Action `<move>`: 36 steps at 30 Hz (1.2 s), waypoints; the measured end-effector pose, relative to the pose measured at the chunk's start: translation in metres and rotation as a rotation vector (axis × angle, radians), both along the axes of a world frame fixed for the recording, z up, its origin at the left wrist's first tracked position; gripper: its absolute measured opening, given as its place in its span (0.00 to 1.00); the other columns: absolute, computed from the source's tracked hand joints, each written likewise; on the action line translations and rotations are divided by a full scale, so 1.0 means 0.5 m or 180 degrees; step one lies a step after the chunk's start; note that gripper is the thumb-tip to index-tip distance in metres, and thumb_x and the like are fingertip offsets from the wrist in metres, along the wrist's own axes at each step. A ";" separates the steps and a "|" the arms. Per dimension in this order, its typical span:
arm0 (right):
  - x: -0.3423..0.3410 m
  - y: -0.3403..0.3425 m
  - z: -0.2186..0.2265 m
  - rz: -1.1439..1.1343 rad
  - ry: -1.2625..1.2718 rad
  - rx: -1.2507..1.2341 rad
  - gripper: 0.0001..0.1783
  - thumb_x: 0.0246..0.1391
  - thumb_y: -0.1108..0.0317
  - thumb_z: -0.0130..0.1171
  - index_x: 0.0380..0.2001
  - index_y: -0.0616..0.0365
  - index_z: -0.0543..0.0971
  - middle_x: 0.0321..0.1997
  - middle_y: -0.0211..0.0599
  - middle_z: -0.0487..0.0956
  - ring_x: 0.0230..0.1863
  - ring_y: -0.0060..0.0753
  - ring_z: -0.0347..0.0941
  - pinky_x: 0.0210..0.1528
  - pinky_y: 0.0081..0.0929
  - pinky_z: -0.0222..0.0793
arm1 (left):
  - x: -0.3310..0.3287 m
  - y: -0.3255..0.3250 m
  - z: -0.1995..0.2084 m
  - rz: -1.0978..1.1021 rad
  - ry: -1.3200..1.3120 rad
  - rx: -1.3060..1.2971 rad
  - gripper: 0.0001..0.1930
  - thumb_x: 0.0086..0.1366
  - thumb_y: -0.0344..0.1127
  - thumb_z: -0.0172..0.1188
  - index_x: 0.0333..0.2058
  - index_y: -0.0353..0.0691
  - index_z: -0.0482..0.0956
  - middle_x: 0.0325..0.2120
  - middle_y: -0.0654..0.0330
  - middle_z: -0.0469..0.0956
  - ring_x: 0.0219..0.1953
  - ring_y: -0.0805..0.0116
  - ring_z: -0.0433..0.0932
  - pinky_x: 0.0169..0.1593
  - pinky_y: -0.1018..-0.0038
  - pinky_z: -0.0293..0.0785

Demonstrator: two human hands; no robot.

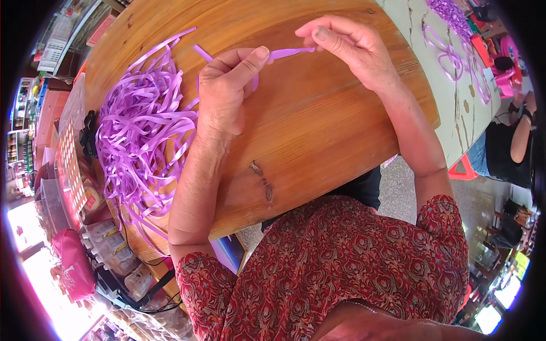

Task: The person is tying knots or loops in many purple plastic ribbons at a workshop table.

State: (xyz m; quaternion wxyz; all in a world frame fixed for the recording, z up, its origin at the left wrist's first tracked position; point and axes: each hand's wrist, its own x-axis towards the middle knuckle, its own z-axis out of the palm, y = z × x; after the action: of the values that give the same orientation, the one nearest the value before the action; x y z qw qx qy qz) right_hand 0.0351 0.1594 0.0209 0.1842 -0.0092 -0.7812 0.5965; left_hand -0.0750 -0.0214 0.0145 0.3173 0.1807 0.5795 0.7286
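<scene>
A strip of purple ribbon (290, 53) stretches between my two hands above the wooden table. My left hand (230, 79) pinches it between thumb and fingers, and more ribbon loops behind that hand. At the strip's other end, my right hand (351, 48) is closed on the ribbon, thumb against the fingers. A big tangled heap of purple ribbons (142, 131) lies on the table to the left of my left forearm. Some strands trail from the heap toward my left hand.
The round-edged wooden table (318, 125) fills the middle. A white marbled table (455, 122) adjoins it on the right, with more purple ribbon (452, 59) on it. Another person (506, 148) sits beyond. Bags, a pink pouch (74, 264) and cables are at the lower left.
</scene>
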 end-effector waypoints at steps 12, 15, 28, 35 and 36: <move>-0.003 -0.009 -0.010 -0.0150 0.0827 0.1834 0.13 0.45 0.75 0.63 0.38 0.58 0.80 0.33 0.32 0.77 0.35 0.26 0.73 0.34 0.19 0.68 | -0.003 0.000 -0.003 -0.0059 -0.0121 0.0090 0.07 0.58 0.33 0.62 0.25 0.36 0.79 0.10 0.76 0.60 0.13 0.85 0.50 0.19 0.82 0.43; -0.002 -0.009 -0.013 -0.0284 0.0994 0.2096 0.11 0.45 0.76 0.62 0.36 0.58 0.81 0.30 0.31 0.76 0.31 0.25 0.71 0.30 0.21 0.66 | -0.006 -0.002 -0.004 -0.0114 -0.0060 0.0029 0.06 0.58 0.32 0.61 0.26 0.35 0.79 0.10 0.75 0.60 0.13 0.85 0.50 0.18 0.82 0.43; 0.010 -0.013 -0.005 0.0075 -0.0042 0.1166 0.08 0.48 0.76 0.59 0.35 0.58 0.81 0.27 0.28 0.74 0.30 0.21 0.70 0.33 0.19 0.65 | -0.014 -0.005 0.000 -0.0441 -0.0010 -0.0080 0.08 0.60 0.35 0.60 0.27 0.36 0.78 0.11 0.74 0.58 0.13 0.82 0.52 0.20 0.81 0.45; 0.008 -0.016 -0.009 0.1373 -0.0224 -0.0627 0.10 0.51 0.77 0.56 0.38 0.61 0.80 0.38 0.35 0.79 0.33 0.22 0.69 0.39 0.21 0.65 | 0.016 0.008 -0.026 -0.0339 -0.0172 0.0295 0.02 0.58 0.29 0.62 0.30 0.38 0.80 0.19 0.73 0.71 0.19 0.86 0.59 0.22 0.87 0.53; 0.005 -0.014 -0.020 0.1371 -0.0225 -0.0628 0.10 0.51 0.77 0.56 0.38 0.61 0.80 0.38 0.35 0.79 0.33 0.22 0.69 0.39 0.21 0.65 | 0.018 0.009 -0.027 -0.0340 -0.0173 0.0295 0.02 0.58 0.29 0.62 0.30 0.38 0.80 0.19 0.73 0.71 0.19 0.86 0.59 0.22 0.87 0.53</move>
State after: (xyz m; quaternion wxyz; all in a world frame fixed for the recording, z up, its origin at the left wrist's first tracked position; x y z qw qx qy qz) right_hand 0.0379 0.1523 0.0111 0.0234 0.1188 -0.7090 0.6947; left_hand -0.0660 -0.0171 0.0008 0.3627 0.2061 0.5258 0.7413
